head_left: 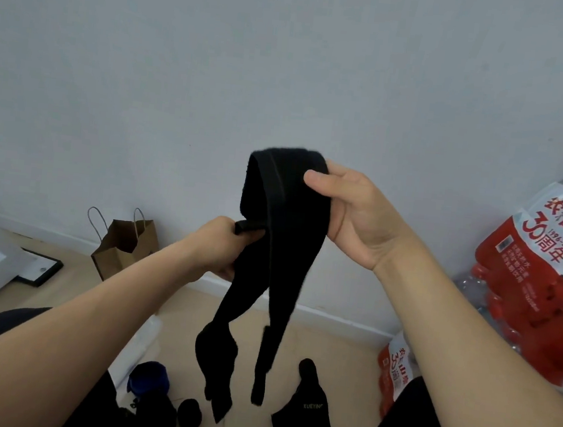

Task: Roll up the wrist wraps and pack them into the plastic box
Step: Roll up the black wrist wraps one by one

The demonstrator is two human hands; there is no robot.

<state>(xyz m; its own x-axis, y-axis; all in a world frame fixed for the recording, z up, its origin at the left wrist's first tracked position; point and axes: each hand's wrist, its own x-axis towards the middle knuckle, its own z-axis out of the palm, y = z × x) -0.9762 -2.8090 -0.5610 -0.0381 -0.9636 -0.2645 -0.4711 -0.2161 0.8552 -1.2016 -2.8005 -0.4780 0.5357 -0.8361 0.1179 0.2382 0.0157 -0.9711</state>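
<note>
Two hands held the black wrist wrap (291,235) high above the floor (329,340): right hand (362,217) pinched its folded top, left hand (222,245) gripped a loop lower down. Both tails dangled twisted. Start rolling like that and the roll could come out lopsided.

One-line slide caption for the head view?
Left hand and right hand hold an unrolled black wrist wrap aloft, ends dangling over the floor.
</note>
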